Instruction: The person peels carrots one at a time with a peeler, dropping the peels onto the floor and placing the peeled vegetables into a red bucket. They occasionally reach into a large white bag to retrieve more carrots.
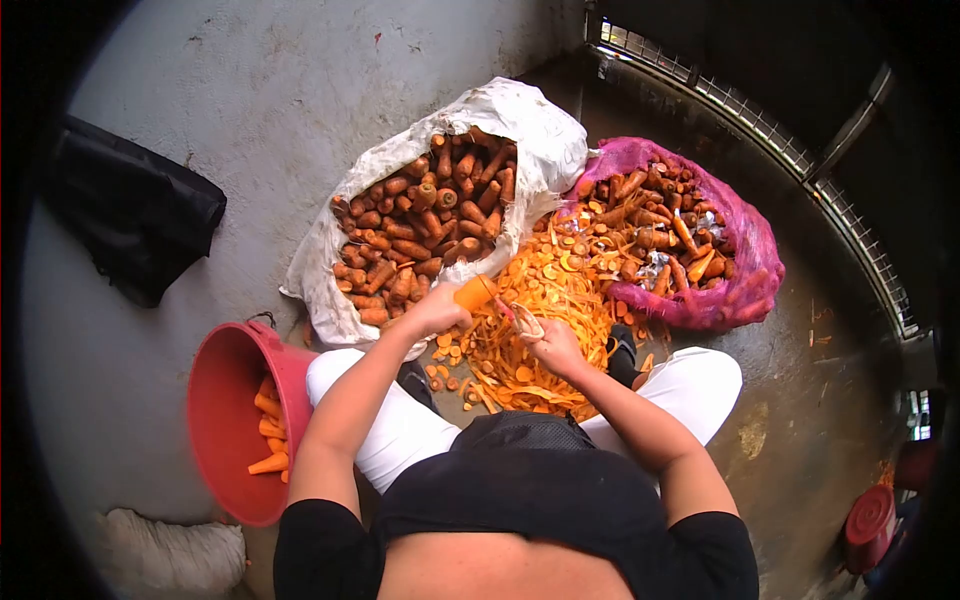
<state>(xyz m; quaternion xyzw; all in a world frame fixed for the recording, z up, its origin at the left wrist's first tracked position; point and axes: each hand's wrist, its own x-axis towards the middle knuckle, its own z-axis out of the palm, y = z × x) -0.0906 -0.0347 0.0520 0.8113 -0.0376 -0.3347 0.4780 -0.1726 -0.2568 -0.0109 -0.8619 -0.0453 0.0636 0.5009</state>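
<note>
My left hand (440, 311) is closed round a peeled orange carrot (474, 293), whose end points to the right. Just right of it, my right hand (553, 343) grips a peeler (524, 322) with a pale looped handle, its head close to the carrot. Below both hands lies a heap of orange peelings and cut slices (540, 290). Beyond my left hand, a white sack (535, 130) lies open, full of unpeeled carrots (410, 220). A pink mesh sack (752, 260) at the right holds more carrots and scraps.
A red bucket (225, 400) with several peeled carrots (270, 430) stands left of my leg. Black cloth (140, 205) hangs at the far left. A pale sack (175, 550) lies at the bottom left, and a red container (870, 518) is at the lower right.
</note>
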